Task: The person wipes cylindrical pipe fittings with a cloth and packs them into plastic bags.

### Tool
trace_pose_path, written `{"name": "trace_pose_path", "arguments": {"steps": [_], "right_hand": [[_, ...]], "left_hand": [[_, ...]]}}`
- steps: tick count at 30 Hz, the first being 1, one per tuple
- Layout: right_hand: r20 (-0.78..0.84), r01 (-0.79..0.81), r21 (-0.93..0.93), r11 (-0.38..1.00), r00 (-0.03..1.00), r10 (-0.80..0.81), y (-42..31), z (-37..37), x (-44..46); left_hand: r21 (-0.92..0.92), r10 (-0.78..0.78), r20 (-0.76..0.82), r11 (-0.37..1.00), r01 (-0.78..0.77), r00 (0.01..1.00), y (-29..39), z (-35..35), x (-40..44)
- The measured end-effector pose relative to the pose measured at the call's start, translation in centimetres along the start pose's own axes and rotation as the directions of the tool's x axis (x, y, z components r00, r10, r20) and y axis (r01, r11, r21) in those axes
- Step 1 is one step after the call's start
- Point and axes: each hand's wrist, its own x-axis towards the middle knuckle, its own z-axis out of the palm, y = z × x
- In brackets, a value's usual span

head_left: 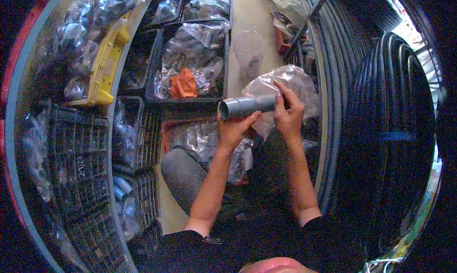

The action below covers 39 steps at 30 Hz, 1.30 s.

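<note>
A grey plastic pipe fitting (245,106), with an open wider end facing left, is held level between my two hands. My left hand (233,130) supports it from below, its thumb along the underside and fingers partly hidden behind the fitting. The thumb and fingers of my right hand (289,112) close on the fitting's right end. A clear plastic bag (300,80) spreads behind that end and my right hand. I cannot tell whether the right fingers also grip the bag.
Black crates (148,89) with bagged fittings stand ahead and left. An orange piece (183,84) lies in one. A yellow crate (105,66) and a dark crate (78,163) sit on the left shelf. A red crate (166,136) is below my hands. Coiled black pipe (388,106) fills the right.
</note>
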Motion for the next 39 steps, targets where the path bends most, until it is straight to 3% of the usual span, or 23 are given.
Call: {"name": "trace_pose_path", "arguments": {"steps": [1, 2, 4, 5, 7, 9, 10, 12, 14, 16, 17, 18, 19, 21, 26, 31, 34, 37, 39], "right_hand": [[-0.034, 0.034, -0.043, 0.998, 0.999, -0.036, 1.6, 0.3, -0.2], [-0.066, 0.064, -0.087, 0.994, 0.995, -0.070, 2.0, 0.4, -0.4], [-0.051, 0.070, -0.095, 0.993, 0.996, -0.075, 2.6, 0.4, -0.8], [-0.042, 0.078, -0.105, 0.991, 0.996, -0.083, 2.4, 0.5, -0.9], [-0.006, 0.095, -0.121, 0.988, 0.995, -0.096, 2.2, 0.6, -1.2], [0.020, 0.107, -0.139, 0.984, 0.994, -0.105, 1.8, 0.8, -1.3], [0.091, 0.155, -0.150, 0.976, 0.986, -0.143, 1.7, 1.2, -1.5], [0.141, 0.187, -0.167, 0.968, 0.976, -0.164, 1.2, 2.0, -2.3], [0.322, 0.255, -0.132, 0.958, 0.925, -0.202, 0.5, 3.2, -2.7], [0.320, 0.290, -0.118, 0.950, 0.916, -0.240, 2.2, 4.4, -3.4], [0.327, 0.321, -0.096, 0.942, 0.904, -0.275, 2.2, 4.7, -3.7], [0.321, 0.315, -0.101, 0.944, 0.908, -0.269, 2.3, 4.7, -3.9], [0.324, 0.366, -0.129, 0.922, 0.894, -0.309, 2.5, 4.8, -4.1], [0.325, 0.437, -0.195, 0.878, 0.874, -0.363, 2.0, 5.6, -4.8], [0.360, 0.442, -0.118, 0.889, 0.853, -0.377, -0.8, 4.4, -5.2], [0.331, 0.329, 0.212, 0.920, 0.862, -0.384, -1.6, 3.6, -4.5], [0.366, 0.340, 0.287, 0.895, 0.825, -0.431, -2.4, 2.8, -4.4], [0.274, 0.470, 0.290, 0.834, 0.794, -0.543, -1.7, 3.3, -4.7], [0.311, 0.453, 0.242, 0.858, 0.801, -0.511, -3.3, 2.1, -4.5]], "left_hand": [[-0.003, -0.003, -0.005, 1.000, 0.003, 1.000, -0.2, -0.7, 0.0], [-0.046, -0.137, 0.074, 0.989, 0.141, 0.988, 0.2, -1.9, -0.1], [-0.078, -0.265, 0.157, 0.957, 0.279, 0.951, 0.1, -2.3, -0.6], [0.066, -0.041, 0.034, 0.997, 0.038, 0.999, 0.0, -2.1, -0.9], [0.240, 0.207, -0.050, 0.952, -0.189, 0.977, -0.9, -2.2, -1.3], [0.407, 0.292, -0.124, 0.887, -0.220, 0.948, -1.8, -2.4, -1.3], [0.406, 0.287, -0.114, 0.887, -0.219, 0.951, -2.3, -2.3, -1.5], [0.203, 0.032, 0.061, 0.978, -0.044, 0.998, -2.3, -1.8, -1.9], [0.243, -0.009, 0.107, 0.970, -0.018, 0.994, -3.9, -1.9, -1.9], [0.009, -0.084, 0.145, 0.996, 0.084, 0.986, -9.7, -2.9, -1.9], [-0.129, -0.132, 0.184, 0.979, 0.157, 0.974, -10.1, -2.5, -1.9], [-0.127, -0.135, 0.193, 0.979, 0.161, 0.972, -10.5, -2.1, -2.1], [-0.326, -0.261, 0.181, 0.894, 0.308, 0.948, -11.0, -1.6, -2.6], [-0.427, -0.326, 0.184, 0.823, 0.374, 0.927, -9.5, -0.6, -3.0], [-0.427, -0.300, 0.182, 0.834, 0.350, 0.936, -7.9, 0.5, -2.8], [-0.392, -0.251, 0.177, 0.869, 0.303, 0.952, -7.3, 0.7, -2.0], [-0.368, -0.219, 0.184, 0.889, 0.273, 0.958, -7.0, 0.8, -1.0], [-0.241, -0.142, 0.201, 0.952, 0.189, 0.969, -6.1, 0.3, 0.1], [-0.054, -0.049, 0.226, 0.997, 0.063, 0.973, -5.1, -0.2, 0.7]]}}
